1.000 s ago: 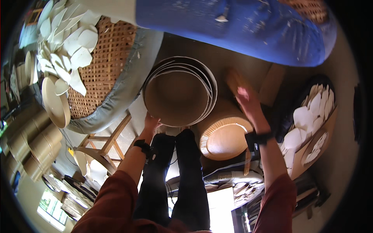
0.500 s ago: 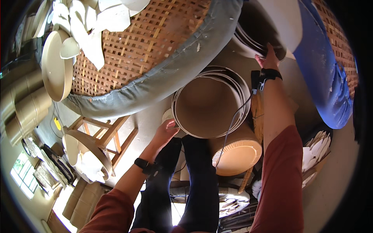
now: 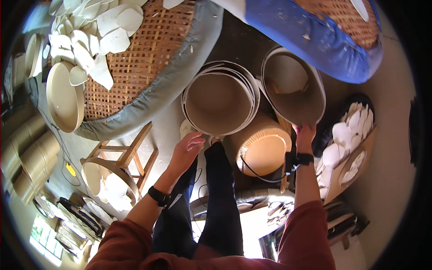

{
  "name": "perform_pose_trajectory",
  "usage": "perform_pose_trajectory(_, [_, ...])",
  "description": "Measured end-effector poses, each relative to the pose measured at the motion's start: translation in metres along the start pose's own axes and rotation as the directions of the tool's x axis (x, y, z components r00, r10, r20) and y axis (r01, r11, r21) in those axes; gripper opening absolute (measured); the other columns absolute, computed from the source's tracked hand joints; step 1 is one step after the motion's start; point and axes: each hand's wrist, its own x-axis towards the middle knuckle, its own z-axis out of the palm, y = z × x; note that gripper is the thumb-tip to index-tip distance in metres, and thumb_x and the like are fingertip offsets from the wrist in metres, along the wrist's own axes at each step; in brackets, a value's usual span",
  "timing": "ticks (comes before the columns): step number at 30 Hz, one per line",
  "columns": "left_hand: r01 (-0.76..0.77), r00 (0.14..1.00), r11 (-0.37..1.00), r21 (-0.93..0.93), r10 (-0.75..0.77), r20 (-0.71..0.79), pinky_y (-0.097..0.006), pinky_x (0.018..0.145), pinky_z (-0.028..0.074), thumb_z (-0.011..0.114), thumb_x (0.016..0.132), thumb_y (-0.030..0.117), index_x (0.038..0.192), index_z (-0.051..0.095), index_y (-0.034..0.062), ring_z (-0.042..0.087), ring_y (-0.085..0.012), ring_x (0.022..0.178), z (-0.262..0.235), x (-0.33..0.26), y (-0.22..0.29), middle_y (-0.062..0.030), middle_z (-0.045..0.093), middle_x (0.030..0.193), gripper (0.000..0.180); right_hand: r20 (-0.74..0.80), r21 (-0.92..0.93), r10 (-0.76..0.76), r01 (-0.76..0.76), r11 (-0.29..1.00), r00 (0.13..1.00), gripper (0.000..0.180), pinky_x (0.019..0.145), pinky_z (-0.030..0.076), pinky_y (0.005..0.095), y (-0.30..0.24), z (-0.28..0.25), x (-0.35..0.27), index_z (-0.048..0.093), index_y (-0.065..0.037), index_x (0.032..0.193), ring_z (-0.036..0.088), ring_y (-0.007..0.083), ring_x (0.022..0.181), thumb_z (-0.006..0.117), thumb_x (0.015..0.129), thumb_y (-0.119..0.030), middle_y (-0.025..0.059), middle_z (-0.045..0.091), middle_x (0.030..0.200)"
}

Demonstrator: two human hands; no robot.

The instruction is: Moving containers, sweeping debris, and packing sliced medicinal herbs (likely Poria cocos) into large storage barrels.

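Note:
In my right hand (image 3: 305, 136) is the near rim of a deep, round grey-beige cylinder (image 3: 294, 105); the fingers on its inner side are partly hidden. This cylinder is tilted, with its wide mouth toward me. Close to its left stands a stack of nested cylindrical hoops (image 3: 254, 90) of the same colour. My left hand (image 3: 185, 150) hovers by the stack's near left edge, fingers apart and holding nothing. Both wrists wear dark bands.
A large woven tray (image 3: 148, 58) with a grey cloth rim and pale flat pieces fills the far left. A blue-rimmed woven tray (image 3: 310, 45) lies at far right. Nearer are an orange-brown round container (image 3: 265, 153), a wooden stool (image 3: 132, 148) and a basket of pale pieces (image 3: 346, 139).
My right hand has come nearer with the cylinder, which now sits beside the nested stack. My left hand stays open by the stack. The view has shifted.

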Motion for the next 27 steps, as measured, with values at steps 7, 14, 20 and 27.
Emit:
perform_pose_trajectory(7, [0.030, 0.977, 0.999, 0.025, -0.035, 0.209, -0.034, 0.090, 0.041, 0.063, 0.080, 0.013, 0.132, 0.029, 0.0033, 0.048, -0.0245, 0.112, 0.066, -0.045, 0.047, -0.0185, 0.044, 0.125, 0.062, -0.201, 0.021, -0.034, 0.039, 0.999, 0.979, 0.048, 0.075, 0.049, 0.0343, -0.015, -0.123, -0.146, 0.041, -0.008, 0.123, 0.052, 0.0199, 0.101, 0.051, 0.077, 0.001, 0.0072, 0.050, 0.117])
perform_pose_trajectory(14, [-0.148, 0.988, 0.989, 0.010, 0.149, -0.037, -0.035, 0.088, 0.043, 0.067, 0.076, 0.013, 0.133, 0.026, 0.0064, 0.047, -0.0217, 0.111, 0.120, -0.091, 0.053, -0.0145, 0.040, 0.127, 0.071, -0.083, -0.148, -0.242, 0.228, 0.962, 0.967, 0.050, 0.099, 0.031, 0.0354, -0.042, -0.123, -0.262, 0.035, -0.001, 0.129, 0.042, 0.0210, 0.115, 0.053, 0.083, -0.004, 0.0115, 0.042, 0.126])
perform_pose_trajectory(20, [-0.248, 0.945, 0.892, 0.379, 0.308, -0.107, -0.022, 0.073, 0.044, 0.044, 0.085, 0.001, 0.119, 0.044, -0.0005, 0.055, -0.0111, 0.090, 0.083, -0.108, 0.071, -0.0074, 0.058, 0.097, 0.033, 0.207, 0.335, -0.059, -0.014, 0.942, 0.977, 0.053, 0.098, 0.029, 0.0322, -0.014, -0.097, -0.234, 0.029, -0.001, 0.131, 0.039, 0.0191, 0.117, 0.053, 0.084, -0.008, 0.0131, 0.040, 0.127])
perform_pose_trajectory(27, [-0.277, 0.916, 0.675, 0.684, 0.401, -0.025, -0.028, 0.078, 0.044, 0.042, 0.084, 0.000, 0.115, 0.048, -0.0025, 0.056, -0.0168, 0.090, 0.073, -0.120, 0.089, -0.0135, 0.060, 0.098, 0.032, 0.364, -0.132, 0.016, 0.035, 0.991, 0.931, 0.056, 0.095, 0.034, 0.0321, -0.023, -0.085, -0.204, 0.027, -0.008, 0.135, 0.045, 0.0205, 0.114, 0.053, 0.086, -0.012, 0.0129, 0.049, 0.120])
